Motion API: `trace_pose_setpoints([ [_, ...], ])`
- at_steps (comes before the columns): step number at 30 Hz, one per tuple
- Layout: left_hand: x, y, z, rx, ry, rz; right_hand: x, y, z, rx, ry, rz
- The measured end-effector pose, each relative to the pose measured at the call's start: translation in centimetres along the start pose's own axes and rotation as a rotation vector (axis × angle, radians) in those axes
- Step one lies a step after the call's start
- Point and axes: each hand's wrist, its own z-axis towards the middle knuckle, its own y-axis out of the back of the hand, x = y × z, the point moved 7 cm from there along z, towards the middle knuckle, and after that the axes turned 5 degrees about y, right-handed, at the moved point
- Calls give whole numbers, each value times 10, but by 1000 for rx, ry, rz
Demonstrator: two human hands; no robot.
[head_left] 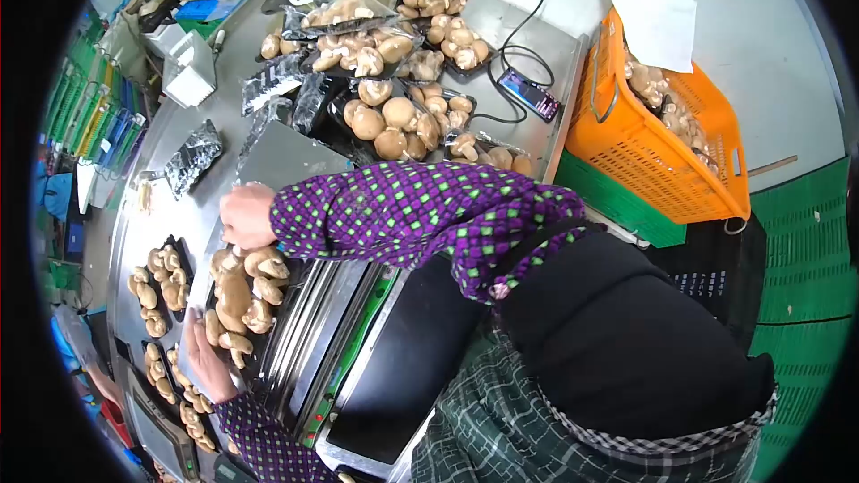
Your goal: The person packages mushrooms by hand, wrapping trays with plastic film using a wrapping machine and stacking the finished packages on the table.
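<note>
Head view: at 9 o'clock, filled spare trays (161, 291) lie on the steel tabletop (170, 215). At their 3 o'clock the left hand (208, 362) lies flat, grip wide, against the 7 o'clock end of the tray (240, 304) of mushrooms. The tray sits at the machine's (358, 376) 9 o'clock edge. The right hand (246, 215), grip curled narrow, presses the tray's 12 o'clock end; whether it clasps the rim, I cannot tell. Wrapped packs (394, 116) crowd 12 o'clock, and an orange crate (662, 152) stands at 2 o'clock.
</note>
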Motion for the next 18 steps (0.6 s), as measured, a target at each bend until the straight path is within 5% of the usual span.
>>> trace_pose_setpoints([
  [4,7,5,-25,26,179,-587,26,31,-8,106,-69,-6],
  [6,10,7,-47,104,385,-567,49,47,-10,57,-45,54],
  [9,-35,21,-117,-282,380,-609,116,89,-44,-83,155,61],
  [12,-85,32,-217,-390,107,-427,185,144,-119,-105,315,229],
  [15,-76,9,-284,-20,226,62,212,150,-188,-61,356,206],
  [18,-38,-43,-303,218,649,-199,170,102,-229,236,-79,261],
])
